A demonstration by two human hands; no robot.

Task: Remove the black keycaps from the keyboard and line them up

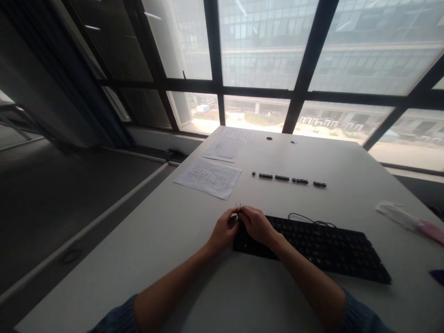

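Note:
A black keyboard (312, 240) lies at a slant on the white desk, its left end beneath my hands. My left hand (224, 230) is closed at that end, thumb and forefinger pinched together; whatever is between them is hidden. Against its fingertips, my right hand (257, 225) is closed too, covering the keyboard's upper left keys. Two thin wire prongs of what looks like a keycap puller (238, 205) stick out beyond the joined fingertips, and its body is hidden by the fingers. Farther back, black keycaps (282, 178) sit in a row of small groups.
Printed paper sheets (210, 178) lie on the desk (180, 240) to the left. A loop of cable (310, 219) rests behind the keyboard. At the right are a white and pink packet (409, 219) and a purple item (437, 276). Windows (256, 46) stand beyond the desk.

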